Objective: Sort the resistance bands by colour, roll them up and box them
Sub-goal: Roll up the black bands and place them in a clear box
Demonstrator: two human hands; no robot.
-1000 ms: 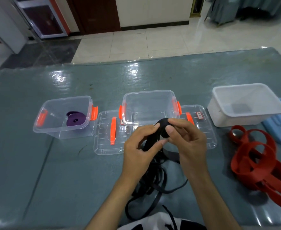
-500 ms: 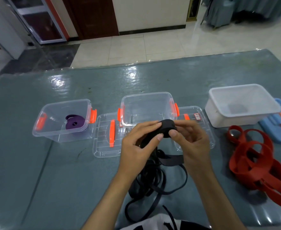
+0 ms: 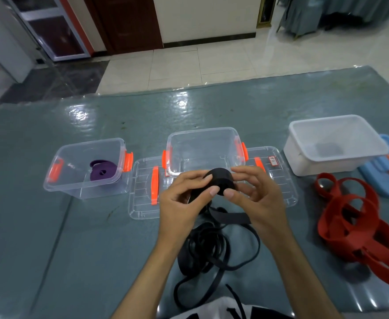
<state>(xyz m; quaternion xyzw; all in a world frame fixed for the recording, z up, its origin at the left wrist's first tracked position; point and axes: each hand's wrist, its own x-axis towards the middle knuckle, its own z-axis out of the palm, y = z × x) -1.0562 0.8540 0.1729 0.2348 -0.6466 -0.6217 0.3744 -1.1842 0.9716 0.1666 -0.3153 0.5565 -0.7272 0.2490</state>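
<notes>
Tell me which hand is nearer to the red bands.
Right. The right hand holds the black roll at the centre, with the red bands lying apart on its right. The left hand is further away, beyond the roll.

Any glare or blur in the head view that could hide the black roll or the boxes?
Head view: bright glare patches sit on the shiny table cover behind the boxes, none on the black roll; the roll and both hands look sharp; wide-angle bending curves the table's far edge; the purple band reads clearly through the left clear box.
</notes>
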